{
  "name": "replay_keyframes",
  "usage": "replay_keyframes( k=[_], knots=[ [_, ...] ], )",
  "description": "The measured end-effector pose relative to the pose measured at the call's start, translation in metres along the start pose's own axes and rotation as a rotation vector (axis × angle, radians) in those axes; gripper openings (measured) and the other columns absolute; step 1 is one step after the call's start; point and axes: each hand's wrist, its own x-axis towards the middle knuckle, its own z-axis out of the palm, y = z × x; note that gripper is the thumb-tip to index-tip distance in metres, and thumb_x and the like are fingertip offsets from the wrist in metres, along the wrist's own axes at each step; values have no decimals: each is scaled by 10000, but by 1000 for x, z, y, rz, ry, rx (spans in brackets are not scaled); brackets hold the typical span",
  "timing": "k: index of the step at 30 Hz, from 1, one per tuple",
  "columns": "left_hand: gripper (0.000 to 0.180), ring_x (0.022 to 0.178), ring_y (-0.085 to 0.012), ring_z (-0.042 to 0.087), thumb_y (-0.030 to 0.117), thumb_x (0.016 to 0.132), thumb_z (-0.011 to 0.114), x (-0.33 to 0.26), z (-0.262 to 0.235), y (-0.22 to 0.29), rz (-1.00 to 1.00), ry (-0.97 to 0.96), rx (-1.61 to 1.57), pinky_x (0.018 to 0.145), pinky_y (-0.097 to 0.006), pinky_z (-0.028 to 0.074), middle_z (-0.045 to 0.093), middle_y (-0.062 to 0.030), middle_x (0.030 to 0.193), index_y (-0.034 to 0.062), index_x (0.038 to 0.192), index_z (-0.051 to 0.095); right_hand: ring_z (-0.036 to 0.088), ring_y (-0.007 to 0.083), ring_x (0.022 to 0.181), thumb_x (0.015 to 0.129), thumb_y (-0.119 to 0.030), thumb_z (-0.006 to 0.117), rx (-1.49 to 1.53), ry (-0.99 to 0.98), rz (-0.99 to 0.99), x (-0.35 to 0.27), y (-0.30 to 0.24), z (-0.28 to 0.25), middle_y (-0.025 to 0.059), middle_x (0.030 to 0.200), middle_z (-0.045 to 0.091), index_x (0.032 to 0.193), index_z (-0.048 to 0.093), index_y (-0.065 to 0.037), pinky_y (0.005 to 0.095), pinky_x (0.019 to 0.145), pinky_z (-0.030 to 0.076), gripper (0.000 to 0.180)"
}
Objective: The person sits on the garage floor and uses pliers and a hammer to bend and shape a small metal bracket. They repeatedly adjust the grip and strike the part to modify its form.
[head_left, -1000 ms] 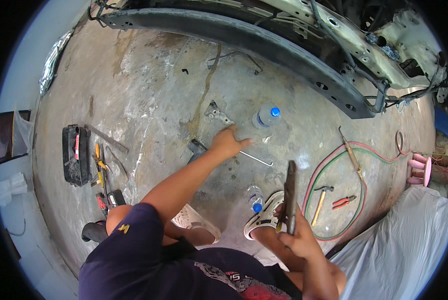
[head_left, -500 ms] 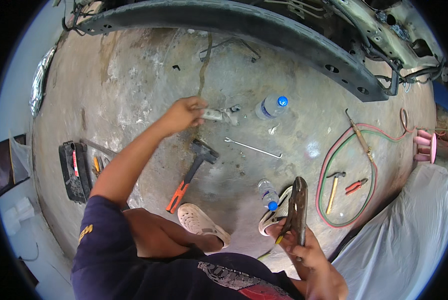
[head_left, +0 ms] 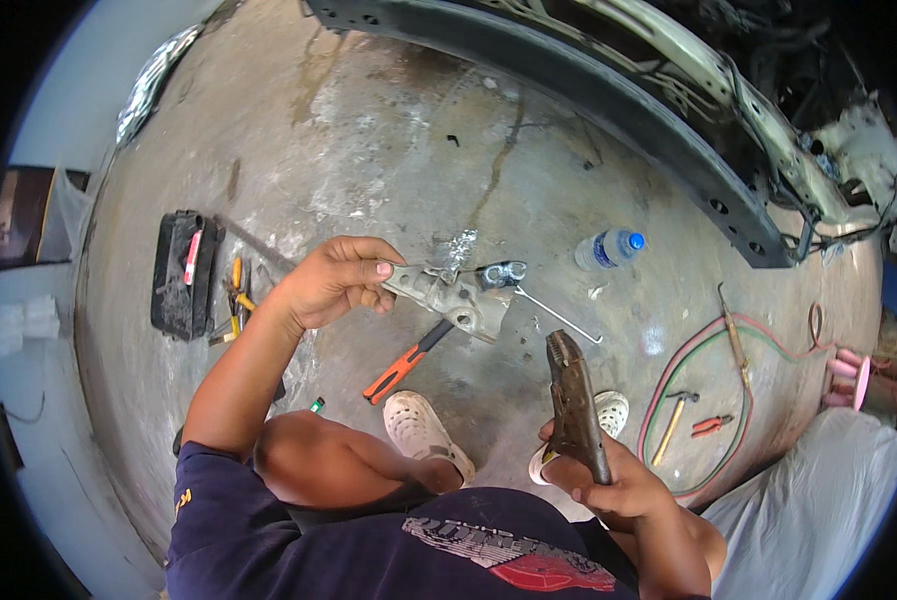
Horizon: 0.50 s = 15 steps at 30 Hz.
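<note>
My left hand pinches one end of a pale, bent metal bracket with a dark round piece at its far end, holding it above the floor. In my right hand is a pair of worn locking pliers, jaws pointing up and away from me; the jaws are apart from the bracket. Behind the bracket lies a hammer with an orange and black handle, its head covered from view. A thin metal rod-like tool rests on the floor just past the bracket.
Past my hands stands a water bottle; a dark vehicle crossmember spans the far right. Right of me, hoses with a torch loop round a small hammer and red pliers. A black tray and hand tools lie left.
My left hand has brought the bracket closer to me and toward the pliers, turning it. The pliers have tilted to the left. The whole view has swung leftward.
</note>
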Motion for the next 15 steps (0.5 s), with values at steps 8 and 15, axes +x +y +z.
replay_keyframes(
  k=[8,15],
  knots=[
    [225,853,-200,731,79,978,690,-85,33,-4,57,136,-113,779,-353,608,742,-106,1021,4,1189,668,365,350,1518,778,-179,790,-542,-166,-260,22,-27,32,227,1575,466,1659,199,2,448,1246,246,1076],
    [441,1032,-269,754,-16,951,642,-116,92,-53,16,144,-76,888,-361,608,713,-155,1172,-4,1382,549,417,303,1469,785,-129,747,-457,-149,-227,35,-43,59,181,1537,483,1631,274,6,421,1234,274,978]
  ],
)
